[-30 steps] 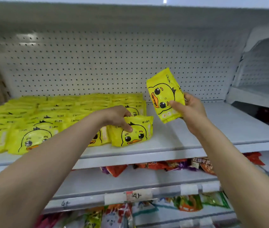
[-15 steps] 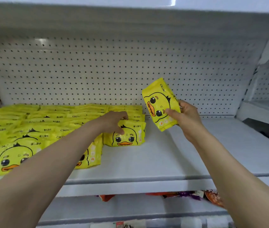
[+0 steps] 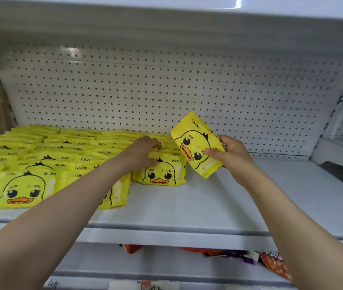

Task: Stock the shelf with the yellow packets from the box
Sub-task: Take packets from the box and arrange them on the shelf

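Packet above bare shelf

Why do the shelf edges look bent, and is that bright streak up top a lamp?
Head view: the wide-angle lens bows the shelf edges; the streak is glare on the shelf above, its source unseen; the held packet in the right hand looks sharp.
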Demonstrator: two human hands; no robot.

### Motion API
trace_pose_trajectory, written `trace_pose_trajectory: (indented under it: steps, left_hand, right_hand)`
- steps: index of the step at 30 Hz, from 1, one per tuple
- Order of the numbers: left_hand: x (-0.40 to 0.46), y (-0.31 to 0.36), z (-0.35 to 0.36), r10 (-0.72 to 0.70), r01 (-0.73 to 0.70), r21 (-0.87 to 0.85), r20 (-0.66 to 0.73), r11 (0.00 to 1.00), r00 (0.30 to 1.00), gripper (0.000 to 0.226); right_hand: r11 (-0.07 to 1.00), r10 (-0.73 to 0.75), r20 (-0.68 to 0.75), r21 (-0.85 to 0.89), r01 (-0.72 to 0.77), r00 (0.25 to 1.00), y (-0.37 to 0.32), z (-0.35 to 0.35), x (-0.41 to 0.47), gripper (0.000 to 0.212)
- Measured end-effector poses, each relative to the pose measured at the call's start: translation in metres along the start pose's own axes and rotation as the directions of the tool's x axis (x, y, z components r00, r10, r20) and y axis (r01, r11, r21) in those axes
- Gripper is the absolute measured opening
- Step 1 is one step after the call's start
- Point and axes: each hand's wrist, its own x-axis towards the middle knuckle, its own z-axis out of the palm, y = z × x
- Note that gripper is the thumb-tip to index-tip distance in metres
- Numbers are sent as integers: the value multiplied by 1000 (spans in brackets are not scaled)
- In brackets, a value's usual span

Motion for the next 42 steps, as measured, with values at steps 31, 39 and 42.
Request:
trace_pose_trajectory:
  steps: [31,39,42]
  left_hand:
    - [-48,11,-17,-117,121,467,-36,876,992,62]
    - [-62,24,-6,-164,208,467,-134,859,977,63]
    - [-73,32,-6,-202,252,431,-159,866,966,62]
  right_hand:
    - [382,-185,316,-849,365,930,25,98,-5,67]
    - [231,-250,313,-900,371,916,22,101,-18,61]
    - [220,-228,315,-905,364,921,13,97,-20,61]
